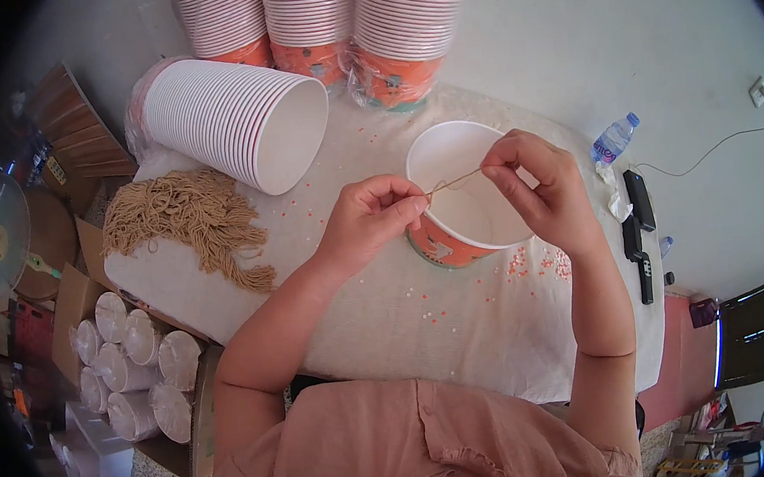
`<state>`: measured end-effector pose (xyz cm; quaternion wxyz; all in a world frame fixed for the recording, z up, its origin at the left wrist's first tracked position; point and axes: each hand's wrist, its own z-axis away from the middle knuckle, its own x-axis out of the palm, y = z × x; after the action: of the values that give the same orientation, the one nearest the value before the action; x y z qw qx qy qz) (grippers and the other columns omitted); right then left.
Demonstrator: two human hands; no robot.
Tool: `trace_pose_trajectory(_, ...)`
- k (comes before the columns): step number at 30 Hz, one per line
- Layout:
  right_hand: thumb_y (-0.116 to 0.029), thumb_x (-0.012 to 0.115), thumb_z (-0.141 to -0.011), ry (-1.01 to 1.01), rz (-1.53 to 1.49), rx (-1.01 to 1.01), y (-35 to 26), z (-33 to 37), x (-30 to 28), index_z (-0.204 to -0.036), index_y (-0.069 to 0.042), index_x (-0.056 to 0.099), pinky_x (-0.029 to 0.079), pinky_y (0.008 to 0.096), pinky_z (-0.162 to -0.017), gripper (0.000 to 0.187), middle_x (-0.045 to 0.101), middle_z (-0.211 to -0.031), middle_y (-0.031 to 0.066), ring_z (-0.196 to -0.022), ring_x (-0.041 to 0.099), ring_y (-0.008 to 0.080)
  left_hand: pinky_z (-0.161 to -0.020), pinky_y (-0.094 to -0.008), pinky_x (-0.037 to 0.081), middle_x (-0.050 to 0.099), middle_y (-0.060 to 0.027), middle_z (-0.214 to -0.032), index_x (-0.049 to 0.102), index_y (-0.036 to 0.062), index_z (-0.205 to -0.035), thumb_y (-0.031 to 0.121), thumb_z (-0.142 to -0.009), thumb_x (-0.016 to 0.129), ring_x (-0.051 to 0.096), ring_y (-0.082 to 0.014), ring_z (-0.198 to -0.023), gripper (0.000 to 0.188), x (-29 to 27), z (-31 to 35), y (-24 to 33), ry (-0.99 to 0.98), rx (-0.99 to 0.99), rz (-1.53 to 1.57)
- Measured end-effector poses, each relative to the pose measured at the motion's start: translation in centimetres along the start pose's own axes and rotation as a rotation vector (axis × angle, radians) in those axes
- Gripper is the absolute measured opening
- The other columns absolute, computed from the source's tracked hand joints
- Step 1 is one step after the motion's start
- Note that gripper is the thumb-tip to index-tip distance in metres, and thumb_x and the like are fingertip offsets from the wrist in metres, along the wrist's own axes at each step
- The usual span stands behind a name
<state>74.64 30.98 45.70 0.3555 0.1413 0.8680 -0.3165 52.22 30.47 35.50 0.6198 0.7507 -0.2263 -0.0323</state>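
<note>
A paper bucket (446, 244), orange outside and white inside, stands upright on the cloth-covered table in front of me. Over its mouth runs a thin tan string (457, 181), drawn out between my two hands, with a small loop near the left one. My left hand (376, 213) pinches the string at the bucket's left rim; whether it is fastened to the bucket there I cannot tell. The other end is between the thumb and forefinger of my right hand (536, 184), above the right side of the rim.
Left lie a tan bundle of strings (185, 221) and a nested stack of buckets (207, 113) on its side. Upright stacks (309, 27) stand behind. Small orange and white bits (520, 263) dot the tablecloth (354, 332). At right are a bottle (615, 138) and black devices (639, 216).
</note>
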Motion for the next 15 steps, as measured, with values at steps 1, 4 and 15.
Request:
trace_pose_trajectory(1, 0.006, 0.065, -0.083, -0.018, 0.005, -0.049, 0.1, 0.0, 0.0, -0.087, 0.001, 0.06, 0.048, 0.0301, -0.068, 0.008, 0.062, -0.082, 0.01, -0.075, 0.062, 0.0226, -0.048, -0.0197, 0.03, 0.059, 0.0006, -0.078, 0.065, 0.0021, -0.1, 0.011, -0.094, 0.063, 0.044, -0.0032, -0.058, 0.011, 0.1, 0.0, 0.2, -0.001, -0.035, 0.02)
trace_pose_trajectory(4, 0.001, 0.067, -0.081, -0.035, 0.037, -0.161, -0.2, 0.0, 0.4, -0.085, -0.001, 0.061, 0.046, 0.034, -0.064, 0.007, 0.061, -0.079, 0.0095, -0.071, 0.06, 0.0261, -0.047, -0.0198, 0.03, 0.057, 0.0018, -0.074, 0.064, 0.0017, -0.099, 0.01, -0.094, 0.062, 0.043, -0.0032, -0.057, 0.01, 0.4, 0.0, 0.2, 0.003, -0.063, 0.152)
trace_pose_trajectory(15, -0.012, 0.071, -0.078, -0.056, 0.186, -0.247, 0.0, -0.4, 3.3, -0.079, -0.006, 0.062, 0.044, 0.0375, -0.059, 0.011, 0.06, -0.075, 0.0064, -0.065, 0.059, 0.0267, -0.048, -0.0202, 0.029, 0.055, 0.0026, -0.074, 0.064, 0.0012, -0.101, 0.008, -0.094, 0.06, 0.04, -0.003, -0.057, 0.011, 0.3, 0.3, -0.3, -0.02, -0.044, 0.203)
